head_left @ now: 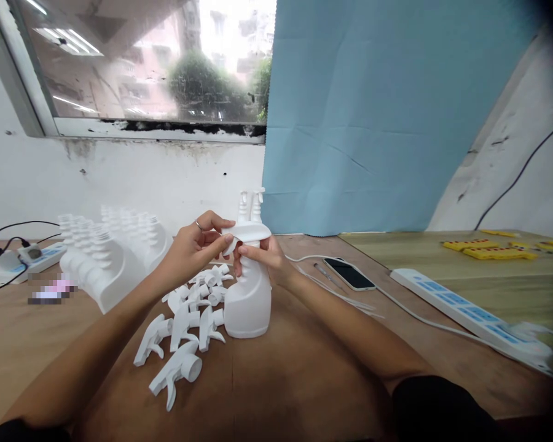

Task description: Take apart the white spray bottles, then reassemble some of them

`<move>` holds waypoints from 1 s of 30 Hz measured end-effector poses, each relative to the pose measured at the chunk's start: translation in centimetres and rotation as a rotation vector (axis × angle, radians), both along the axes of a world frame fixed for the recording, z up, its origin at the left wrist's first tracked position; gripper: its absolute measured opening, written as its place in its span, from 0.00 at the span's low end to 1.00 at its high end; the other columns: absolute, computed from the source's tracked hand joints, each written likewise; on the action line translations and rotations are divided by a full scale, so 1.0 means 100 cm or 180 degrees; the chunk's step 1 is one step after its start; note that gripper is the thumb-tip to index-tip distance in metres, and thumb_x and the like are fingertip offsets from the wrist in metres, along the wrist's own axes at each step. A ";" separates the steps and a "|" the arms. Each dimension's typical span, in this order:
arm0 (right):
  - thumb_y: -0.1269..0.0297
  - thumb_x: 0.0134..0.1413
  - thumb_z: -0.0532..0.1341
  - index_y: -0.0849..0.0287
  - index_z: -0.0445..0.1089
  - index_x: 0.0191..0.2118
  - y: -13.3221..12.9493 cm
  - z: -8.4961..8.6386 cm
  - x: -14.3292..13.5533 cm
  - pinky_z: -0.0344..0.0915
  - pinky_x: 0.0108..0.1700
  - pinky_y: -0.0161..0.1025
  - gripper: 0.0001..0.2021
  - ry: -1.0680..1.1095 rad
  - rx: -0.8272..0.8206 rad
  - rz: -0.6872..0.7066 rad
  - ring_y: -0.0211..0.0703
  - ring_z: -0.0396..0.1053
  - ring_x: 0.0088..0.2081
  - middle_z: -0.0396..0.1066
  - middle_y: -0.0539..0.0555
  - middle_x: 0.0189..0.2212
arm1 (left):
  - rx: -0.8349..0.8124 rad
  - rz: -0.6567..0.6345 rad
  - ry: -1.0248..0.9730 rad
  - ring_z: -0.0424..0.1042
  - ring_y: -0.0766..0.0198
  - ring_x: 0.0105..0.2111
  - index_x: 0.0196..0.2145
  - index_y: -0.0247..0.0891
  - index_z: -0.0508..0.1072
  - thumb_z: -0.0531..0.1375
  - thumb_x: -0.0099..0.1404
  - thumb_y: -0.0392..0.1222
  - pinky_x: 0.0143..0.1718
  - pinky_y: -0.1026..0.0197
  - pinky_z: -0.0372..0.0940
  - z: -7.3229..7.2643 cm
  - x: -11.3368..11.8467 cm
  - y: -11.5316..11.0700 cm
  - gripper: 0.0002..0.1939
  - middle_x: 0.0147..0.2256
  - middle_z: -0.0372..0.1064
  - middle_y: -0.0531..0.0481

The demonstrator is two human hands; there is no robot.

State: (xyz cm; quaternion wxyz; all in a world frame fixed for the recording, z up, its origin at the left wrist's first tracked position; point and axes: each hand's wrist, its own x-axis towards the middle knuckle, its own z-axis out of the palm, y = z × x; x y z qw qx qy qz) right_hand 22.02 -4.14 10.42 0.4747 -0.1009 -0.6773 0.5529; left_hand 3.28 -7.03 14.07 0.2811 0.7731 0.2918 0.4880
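Note:
A white plastic spray bottle [247, 313] stands upright on the table in front of me. On its neck sits a white trigger spray head [253, 231]. My left hand [196, 248] pinches the left end of that head between thumb and fingers. Just below the head, my right hand [271, 261] has its fingers closed round the bottle's neck; whether they grip the collar or the neck itself is partly hidden. Several loose trigger spray heads [177, 371] lie in a group to the left of the bottle.
Several white bottles without spray heads [115, 264] stand at the left. Behind my hands rise narrow white ribbed parts [250, 207]. To the right lie a phone [349, 274], a pen [327, 274], cables, a power strip [470, 313] and yellow pieces [493, 250]. Another power strip [41, 259] is far left.

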 end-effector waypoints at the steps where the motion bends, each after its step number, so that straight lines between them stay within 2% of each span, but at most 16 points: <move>1: 0.62 0.54 0.63 0.65 0.68 0.33 0.000 0.000 0.000 0.67 0.25 0.35 0.10 -0.0047 0.0002 -0.0102 0.39 0.70 0.22 0.72 0.53 0.20 | -0.0017 0.0014 -0.0004 0.70 0.68 0.26 0.43 0.42 0.68 0.60 0.66 0.44 0.24 0.66 0.63 0.000 0.000 0.000 0.09 0.27 0.69 0.54; 3: 0.61 0.54 0.64 0.65 0.70 0.33 0.000 0.000 0.000 0.68 0.25 0.35 0.10 -0.0053 -0.0024 -0.0189 0.39 0.70 0.22 0.72 0.53 0.20 | -0.0028 0.0031 -0.0032 0.70 0.67 0.26 0.43 0.42 0.68 0.60 0.66 0.44 0.24 0.66 0.64 0.000 0.001 0.000 0.10 0.28 0.69 0.53; 9: 0.60 0.52 0.63 0.66 0.70 0.31 0.001 0.000 0.000 0.68 0.24 0.36 0.12 0.0274 -0.0122 0.0275 0.41 0.70 0.23 0.72 0.56 0.24 | -0.0023 -0.0001 -0.0053 0.72 0.66 0.28 0.43 0.41 0.67 0.60 0.65 0.45 0.27 0.65 0.66 -0.001 0.000 0.000 0.10 0.30 0.71 0.52; 12: 0.59 0.53 0.63 0.67 0.71 0.31 0.001 -0.001 0.000 0.68 0.25 0.35 0.13 0.0170 -0.0109 0.0199 0.40 0.70 0.23 0.73 0.56 0.23 | -0.0035 0.0006 -0.0045 0.71 0.67 0.27 0.43 0.41 0.67 0.60 0.65 0.45 0.27 0.65 0.66 -0.001 0.000 0.000 0.10 0.30 0.70 0.52; 16: 0.58 0.53 0.64 0.67 0.71 0.30 0.002 -0.001 0.001 0.68 0.26 0.35 0.14 0.0017 -0.0100 0.0139 0.40 0.70 0.23 0.73 0.57 0.22 | -0.0019 0.0032 -0.0045 0.69 0.70 0.25 0.42 0.41 0.67 0.61 0.65 0.45 0.25 0.66 0.66 0.000 0.000 -0.001 0.10 0.34 0.70 0.52; 22: 0.59 0.51 0.64 0.66 0.70 0.32 0.002 -0.002 0.001 0.68 0.25 0.37 0.13 0.0245 -0.0222 0.0319 0.41 0.70 0.23 0.71 0.55 0.25 | 0.0043 0.0012 0.0018 0.68 0.69 0.22 0.41 0.41 0.65 0.60 0.65 0.44 0.22 0.66 0.62 0.001 0.000 -0.002 0.09 0.23 0.64 0.57; 25: 0.60 0.51 0.63 0.65 0.68 0.35 0.002 -0.002 0.001 0.68 0.25 0.38 0.12 0.0341 -0.0302 0.0485 0.42 0.71 0.24 0.71 0.54 0.26 | 0.0059 0.0031 0.0020 0.67 0.70 0.21 0.41 0.41 0.65 0.60 0.65 0.44 0.20 0.67 0.61 0.002 0.001 -0.004 0.09 0.24 0.64 0.57; 30: 0.59 0.50 0.63 0.64 0.66 0.36 0.004 -0.004 0.001 0.68 0.24 0.38 0.13 0.0395 -0.0352 0.0507 0.41 0.69 0.23 0.71 0.54 0.25 | 0.0106 0.0029 -0.0002 0.66 0.70 0.20 0.41 0.41 0.65 0.60 0.65 0.44 0.20 0.66 0.61 0.002 0.002 -0.005 0.08 0.23 0.63 0.58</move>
